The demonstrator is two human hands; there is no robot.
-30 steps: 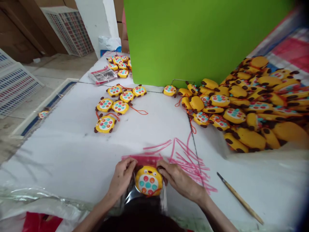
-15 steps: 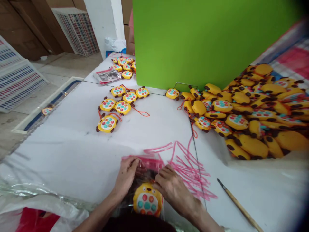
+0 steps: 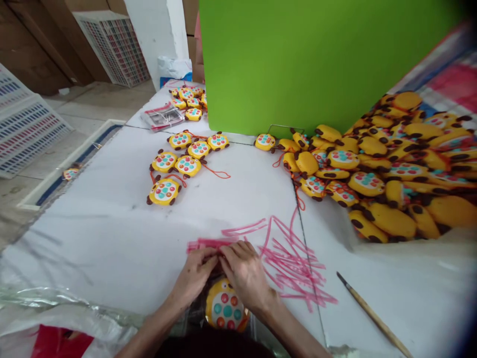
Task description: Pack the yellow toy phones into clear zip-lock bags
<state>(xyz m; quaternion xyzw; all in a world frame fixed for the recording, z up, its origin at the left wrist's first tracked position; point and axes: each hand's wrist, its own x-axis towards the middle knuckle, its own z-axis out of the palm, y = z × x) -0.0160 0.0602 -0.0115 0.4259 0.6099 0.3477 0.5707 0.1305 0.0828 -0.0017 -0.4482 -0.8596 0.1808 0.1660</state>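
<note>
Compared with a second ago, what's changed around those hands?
The yellow animal toy moved nearer, away from the clear bag's pink top; the right hand moved left, meeting the left hand there. The six nearer toys at left and the wooden-handled tool stayed put.

Two bare hands (image 3: 246,276) close together, fingers (image 3: 203,255) curled, thumbs (image 3: 226,271) near each other, forearms (image 3: 158,318) angled inward

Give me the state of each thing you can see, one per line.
Left hand, closed on the pink-edged bag.
Right hand, closed at the bag's pink end.
Pink-edged bag, partly covered; sealed or open, cannot tell.
Nearest toy, buttons up, partly covered.
Six grouped toys, buttons up.
Heaped toys, jumbled.
Wooden-handled tool, lying untouched.
Green board, upright.
</note>
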